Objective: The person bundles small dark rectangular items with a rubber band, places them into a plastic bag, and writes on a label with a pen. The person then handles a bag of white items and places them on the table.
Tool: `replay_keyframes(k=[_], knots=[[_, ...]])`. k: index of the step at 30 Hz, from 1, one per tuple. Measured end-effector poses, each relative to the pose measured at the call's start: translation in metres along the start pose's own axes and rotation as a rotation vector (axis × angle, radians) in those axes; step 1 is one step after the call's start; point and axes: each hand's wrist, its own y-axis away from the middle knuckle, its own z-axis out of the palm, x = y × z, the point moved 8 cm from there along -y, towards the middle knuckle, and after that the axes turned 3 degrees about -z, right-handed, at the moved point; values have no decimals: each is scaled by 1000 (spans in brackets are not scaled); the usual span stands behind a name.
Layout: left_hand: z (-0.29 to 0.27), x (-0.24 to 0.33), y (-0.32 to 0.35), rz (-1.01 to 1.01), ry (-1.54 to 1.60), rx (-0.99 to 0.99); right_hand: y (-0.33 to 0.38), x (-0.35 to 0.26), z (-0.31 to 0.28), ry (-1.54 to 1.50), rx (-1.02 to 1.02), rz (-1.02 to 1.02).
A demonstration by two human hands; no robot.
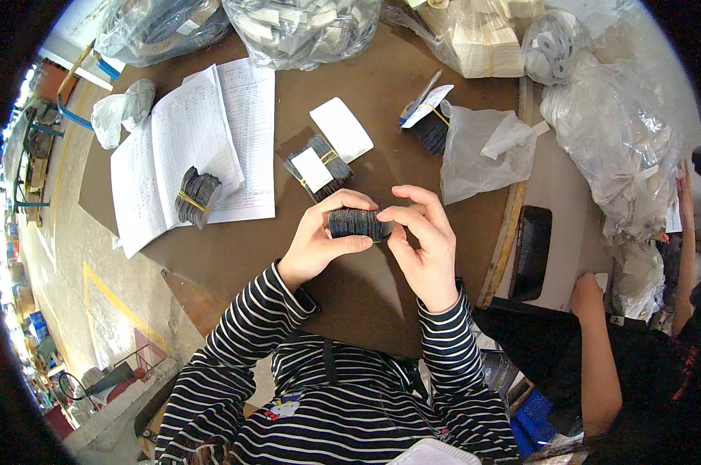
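Note:
My left hand (pixel 318 239) is closed around a stack of thin black pieces (pixel 353 225), held sideways above the brown table. At the stack's right end, the thumb and forefinger of my right hand (pixel 423 242) pinch at the last pieces; its other fingers are curled. Just beyond my hands lies a black bundle (pixel 334 177), bound with a yellow band and with a white slip (pixel 312 170) tucked on it. A second white slip (pixel 343 129) lies behind that bundle. To the left, another banded black stack (pixel 198 197) rests on an open paper record book (pixel 192 120).
At the right back, a banded black bundle (pixel 430 133) carries a paper slip and a pen (pixel 422 94), beside a clear plastic bag (pixel 482 167). Filled bags (pixel 300 31) line the far edge. A dark phone-like object (pixel 532 252) lies right; a co-worker's arm (pixel 598 349) is nearby.

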Motion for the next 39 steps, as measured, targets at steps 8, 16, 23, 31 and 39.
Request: replay_keyframes(k=[8,16,23,31,39], knots=[[2,1,1,-57,33,7,-2,-1,-2,40,14,-83],[1,1,1,-37,-5,5,-4,-8,-3,70,18,-116],[1,2,0,5,-48,-5,-3,-7,-3,80,45,-105],[4,0,1,-64,45,14,-2,-5,-2,57,42,-88],[6,3,5,-83,25,20,-1,-8,-3,40,13,-85]])
